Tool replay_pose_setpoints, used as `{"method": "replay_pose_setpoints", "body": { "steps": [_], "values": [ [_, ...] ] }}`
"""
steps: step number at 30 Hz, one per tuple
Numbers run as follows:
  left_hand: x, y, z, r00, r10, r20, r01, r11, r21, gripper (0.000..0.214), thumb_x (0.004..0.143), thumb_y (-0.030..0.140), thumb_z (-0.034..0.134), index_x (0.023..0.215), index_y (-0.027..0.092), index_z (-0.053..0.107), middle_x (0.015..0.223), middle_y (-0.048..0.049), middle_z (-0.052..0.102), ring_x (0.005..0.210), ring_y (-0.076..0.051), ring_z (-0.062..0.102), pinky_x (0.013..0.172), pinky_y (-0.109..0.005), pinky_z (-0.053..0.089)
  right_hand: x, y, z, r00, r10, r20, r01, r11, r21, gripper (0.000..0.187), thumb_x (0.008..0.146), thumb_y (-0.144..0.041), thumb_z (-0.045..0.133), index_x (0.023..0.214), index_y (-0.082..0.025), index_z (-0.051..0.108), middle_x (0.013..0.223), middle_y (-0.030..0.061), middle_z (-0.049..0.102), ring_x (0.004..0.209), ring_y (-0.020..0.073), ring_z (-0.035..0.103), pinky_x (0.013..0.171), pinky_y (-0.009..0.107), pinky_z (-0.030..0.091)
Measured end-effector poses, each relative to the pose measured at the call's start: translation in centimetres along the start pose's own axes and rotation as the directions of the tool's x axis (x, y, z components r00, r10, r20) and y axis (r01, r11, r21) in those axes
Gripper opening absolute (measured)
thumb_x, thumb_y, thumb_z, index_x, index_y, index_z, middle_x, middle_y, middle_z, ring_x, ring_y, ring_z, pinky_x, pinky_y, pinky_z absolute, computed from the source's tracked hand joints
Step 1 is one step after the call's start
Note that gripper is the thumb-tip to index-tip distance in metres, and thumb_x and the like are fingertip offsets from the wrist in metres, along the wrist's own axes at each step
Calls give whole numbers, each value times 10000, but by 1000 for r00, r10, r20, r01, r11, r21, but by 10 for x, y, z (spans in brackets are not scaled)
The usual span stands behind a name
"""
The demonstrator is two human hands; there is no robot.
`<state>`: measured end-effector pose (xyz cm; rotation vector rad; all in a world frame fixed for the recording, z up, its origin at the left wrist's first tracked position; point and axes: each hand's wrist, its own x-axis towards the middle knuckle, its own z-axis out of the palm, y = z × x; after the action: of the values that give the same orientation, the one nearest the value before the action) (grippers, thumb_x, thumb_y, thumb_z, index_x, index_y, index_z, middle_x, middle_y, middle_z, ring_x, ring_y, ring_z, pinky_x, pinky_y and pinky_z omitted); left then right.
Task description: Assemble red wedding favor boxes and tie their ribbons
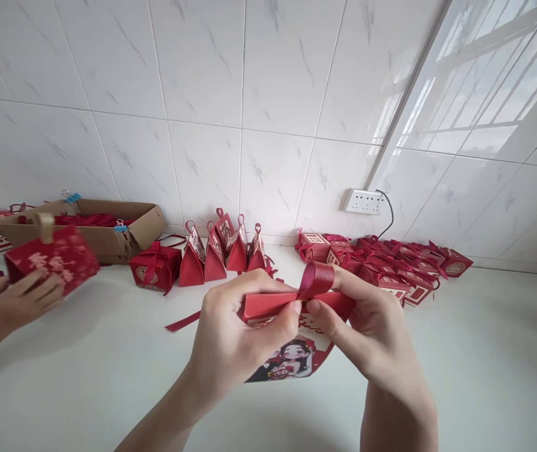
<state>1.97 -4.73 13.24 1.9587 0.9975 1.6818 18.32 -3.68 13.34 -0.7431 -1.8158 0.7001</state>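
Observation:
Both my hands hold a red gift box (292, 364) with a cartoon bride on its front, lifted above the white table. My left hand (249, 333) pinches the top edge from the left, its thumb pressed near the middle. From the other side my right hand (367, 326) grips the same edge, its thumb close to the left one. A dark red ribbon loop (317, 279) stands up from the top between my fingers. One ribbon tail (182, 321) sticks out on the left. Most of the box's lower front is hidden behind my hands.
At the left, another person's hand (19, 301) holds a red box (54, 260). Behind it is an open cardboard carton (143, 229) with red ribbons inside. Several triangular boxes (214, 257) stand by the wall. Many ribboned boxes (391, 263) lie right, below a power strip (365, 201).

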Motion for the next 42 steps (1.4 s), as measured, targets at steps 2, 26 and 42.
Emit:
{"method": "replay_pose_setpoints", "body": {
  "steps": [2, 26, 42],
  "values": [
    [0, -1, 0, 1000, -22, -1, 22, 1000, -12, 85, 715, 117, 641, 670, 189, 653, 595, 55, 619, 515, -59, 549, 466, -128, 427, 1, 1, 0, 1000, 9, 10, -9, 1000, 13, 81, 871, -233, 544, 844, -220, 620, 758, 7, 589, 599, 113, 481, 523, 227, 406],
    [2, 6, -10, 982, -161, 97, 154, 985, 79, 44, 725, 219, 660, 695, 187, 661, 571, 45, 626, 497, -76, 554, 447, -125, 439, -1, 1, 1, 987, -158, -10, 151, 961, -230, 87, 867, -163, 534, 786, -192, 545, 736, -4, 558, 574, 87, 473, 498, 204, 379],
    [4, 2, -6, 988, -133, 81, 135, 990, -26, 186, 734, 190, 626, 570, 169, 540, 503, 45, 520, 451, -67, 454, 410, -157, 378, 0, 0, 5, 972, -233, -39, 219, 948, -230, 74, 847, -134, 545, 805, -195, 555, 702, -10, 530, 591, 101, 459, 499, 224, 349]
  ]
}}
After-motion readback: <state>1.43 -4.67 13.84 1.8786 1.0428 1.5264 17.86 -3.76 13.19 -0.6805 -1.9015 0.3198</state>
